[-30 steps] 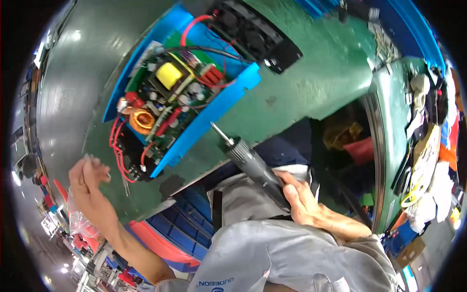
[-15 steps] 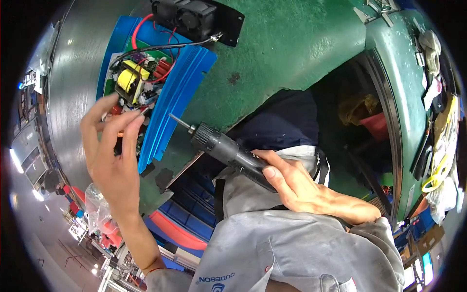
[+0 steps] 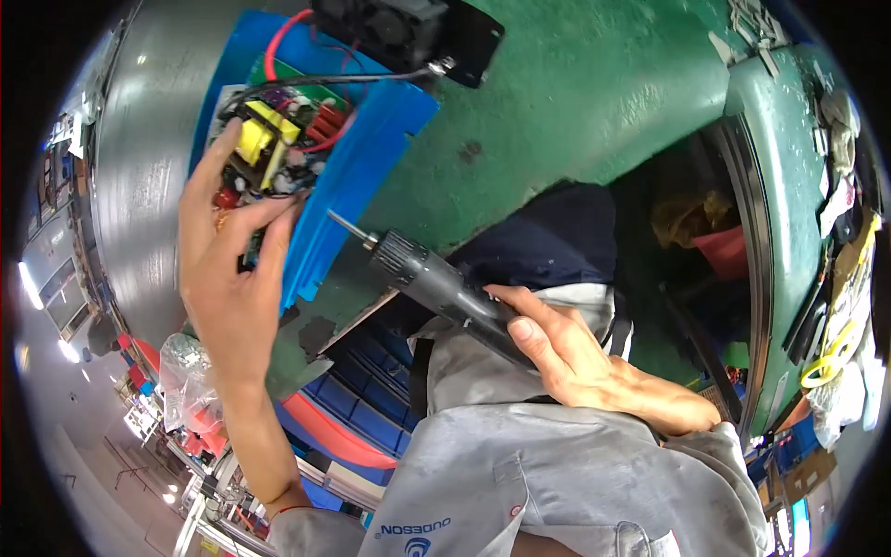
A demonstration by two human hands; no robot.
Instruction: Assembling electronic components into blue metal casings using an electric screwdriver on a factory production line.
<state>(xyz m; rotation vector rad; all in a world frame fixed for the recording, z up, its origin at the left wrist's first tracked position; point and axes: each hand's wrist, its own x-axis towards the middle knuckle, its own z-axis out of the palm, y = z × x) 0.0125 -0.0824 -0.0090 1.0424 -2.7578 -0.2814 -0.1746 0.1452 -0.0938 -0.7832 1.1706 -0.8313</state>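
Note:
An electric screwdriver (image 3: 432, 283) with a black body lies in my right hand (image 3: 571, 357), its fingers closed around the rear half. Its thin bit points up and left, just right of the blue metal housing (image 3: 348, 176), apart from it. Inside the housing sits a circuit board with a yellow transformer (image 3: 253, 139), red parts and wires. My left hand (image 3: 232, 260) reaches into the housing's near end. Its thumb and index finger come together in a pinch by the inner wall; anything between the tips is too small to make out. Another finger touches beside the transformer.
A black fan (image 3: 394, 32) on a dark plate lies at the housing's far end, with red and black wires running to it. The green worktop (image 3: 575, 102) has a cut-out in front of me. A clear plastic bag (image 3: 181, 371) is at the left, yellow-handled tools (image 3: 831, 357) at the right.
My left hand has moved deeper into the housing, its fingers now against the parts. The housing and fan appear shifted slightly right. The screwdriver stays in my right hand, almost unmoved.

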